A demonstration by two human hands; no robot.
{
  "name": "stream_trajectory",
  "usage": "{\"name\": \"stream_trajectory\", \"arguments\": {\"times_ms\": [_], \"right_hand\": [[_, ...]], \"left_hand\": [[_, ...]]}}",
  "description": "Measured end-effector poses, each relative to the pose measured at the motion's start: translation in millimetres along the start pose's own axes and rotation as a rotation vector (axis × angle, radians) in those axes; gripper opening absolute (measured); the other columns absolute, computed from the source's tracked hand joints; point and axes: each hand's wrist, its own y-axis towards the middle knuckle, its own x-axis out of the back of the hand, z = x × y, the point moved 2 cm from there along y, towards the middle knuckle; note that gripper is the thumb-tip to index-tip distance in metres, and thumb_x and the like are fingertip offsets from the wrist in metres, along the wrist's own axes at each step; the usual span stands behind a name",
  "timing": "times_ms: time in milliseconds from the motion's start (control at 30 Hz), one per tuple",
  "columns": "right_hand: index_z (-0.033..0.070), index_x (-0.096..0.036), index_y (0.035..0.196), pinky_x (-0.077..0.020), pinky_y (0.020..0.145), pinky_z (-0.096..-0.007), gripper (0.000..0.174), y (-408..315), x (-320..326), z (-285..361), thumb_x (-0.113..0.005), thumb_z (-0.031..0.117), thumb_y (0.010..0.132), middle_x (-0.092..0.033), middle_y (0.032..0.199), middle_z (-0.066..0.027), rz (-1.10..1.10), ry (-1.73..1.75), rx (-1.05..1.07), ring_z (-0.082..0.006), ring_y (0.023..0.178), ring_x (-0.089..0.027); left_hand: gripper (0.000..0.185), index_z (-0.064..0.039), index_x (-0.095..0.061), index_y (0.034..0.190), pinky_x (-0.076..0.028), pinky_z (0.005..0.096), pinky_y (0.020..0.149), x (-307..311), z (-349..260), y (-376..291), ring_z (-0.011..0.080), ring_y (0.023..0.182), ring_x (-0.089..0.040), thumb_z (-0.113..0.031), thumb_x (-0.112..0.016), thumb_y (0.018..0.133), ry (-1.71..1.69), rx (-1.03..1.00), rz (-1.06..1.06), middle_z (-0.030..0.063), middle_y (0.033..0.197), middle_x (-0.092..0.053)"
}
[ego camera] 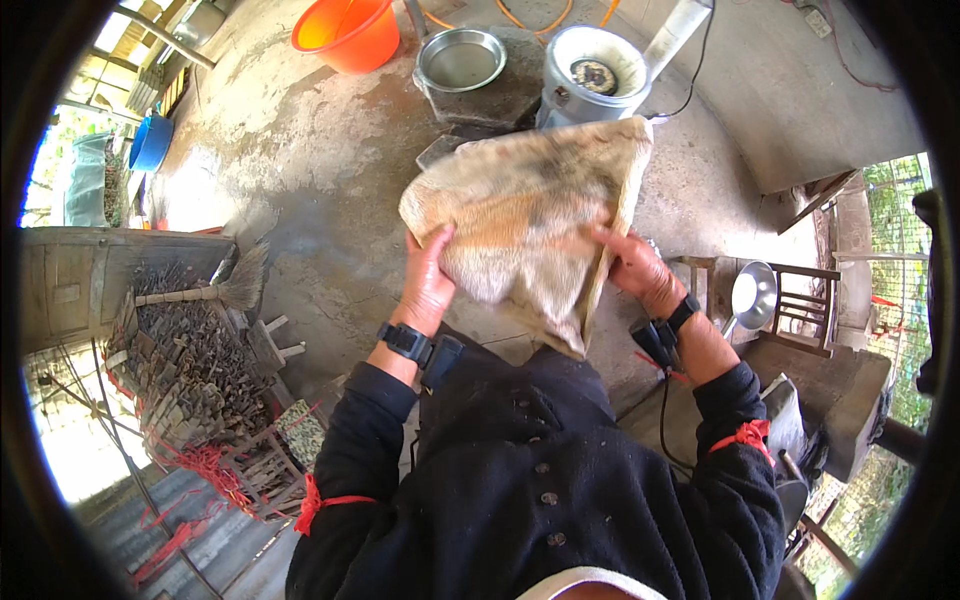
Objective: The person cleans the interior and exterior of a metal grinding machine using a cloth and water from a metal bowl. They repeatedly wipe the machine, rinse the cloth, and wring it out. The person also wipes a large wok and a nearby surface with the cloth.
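A worn, stained beige cloth, perhaps a towel, is spread between my two hands in front of my body. My left hand grips its lower left edge, thumb on top. My right hand holds the right side near a folded border, thumb and fingers on the cloth. Part of the cloth is blurred, and its lower corner hangs towards my lap. Beyond its far edge stand a round metal stove with a dark burner and a metal basin on a dark block.
An orange plastic tub stands at the far side. To the left are a straw broom, a heap of split wood and a blue tub. On the right, a metal pan rests by a wooden chair.
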Motion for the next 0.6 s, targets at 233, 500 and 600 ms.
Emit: {"name": "stream_trajectory", "arguments": {"times_ms": [233,500,600], "right_hand": [[0.002,-0.052,0.130,-0.0524,0.093,-0.0334,0.042,149.3,-149.4,-58.5,-0.063,0.004,0.089,-0.064,0.117,-0.0079,-0.066,-0.008,0.099,-0.0191,0.105,-0.064],[0.003,-0.061,0.124,-0.0496,0.093,-0.0321,0.032,231.4,-230.4,-34.8,-0.061,0.005,0.092,-0.067,0.116,-0.0055,0.060,-0.230,0.182,-0.0161,0.104,-0.063],[0.003,-0.062,0.122,-0.0499,0.090,-0.0299,0.031,261.1,-239.7,-15.4,-0.063,0.007,0.091,-0.067,0.115,-0.0042,0.023,-0.294,0.307,-0.0135,0.102,-0.063]], "left_hand": [[0.079,-0.018,-0.021,0.140,-0.046,0.0502,0.094,125.7,-190.1,44.4,0.0244,0.120,-0.049,-0.006,-0.072,0.082,0.214,-0.093,-0.254,0.0105,0.135,-0.043],[0.049,-0.016,-0.052,0.128,-0.048,0.0303,0.072,206.2,-305.5,117.1,0.0128,0.093,-0.059,-0.019,-0.075,0.084,0.701,0.292,-0.088,-0.0001,0.110,-0.062],[0.034,-0.013,-0.063,0.108,-0.045,0.0256,0.068,215.3,-319.6,169.1,0.0103,0.085,-0.059,-0.023,-0.080,0.080,1.005,0.329,-0.002,-0.0018,0.103,-0.063]]}}
